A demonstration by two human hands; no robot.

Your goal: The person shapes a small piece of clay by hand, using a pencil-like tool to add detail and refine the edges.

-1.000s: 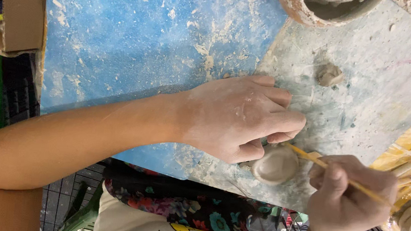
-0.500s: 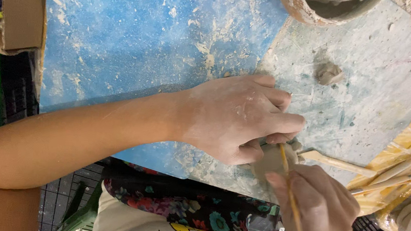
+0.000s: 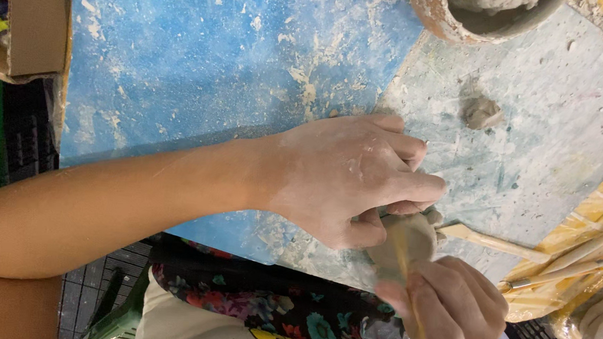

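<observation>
The left hand [image 3: 347, 176] pinches a small clay cup [image 3: 402, 244] at the near edge of the table [image 3: 252, 67]; the right hand [image 3: 447, 311] grips a wooden stick [image 3: 408, 269] against it. The clay looks soft, light and easily dented, so hold it gently by the sides.

Small clay cup [image 3: 401, 246]: pale grey, damp-looking, rounded. Sits at the near edge of the counter [image 3: 572, 139], pinched by the left hand [image 3: 343, 176]. Thin wooden stick [image 3: 407, 283]: yellowish, blurred, lies across the cup's near side, gripped in the right hand [image 3: 454, 315].
</observation>
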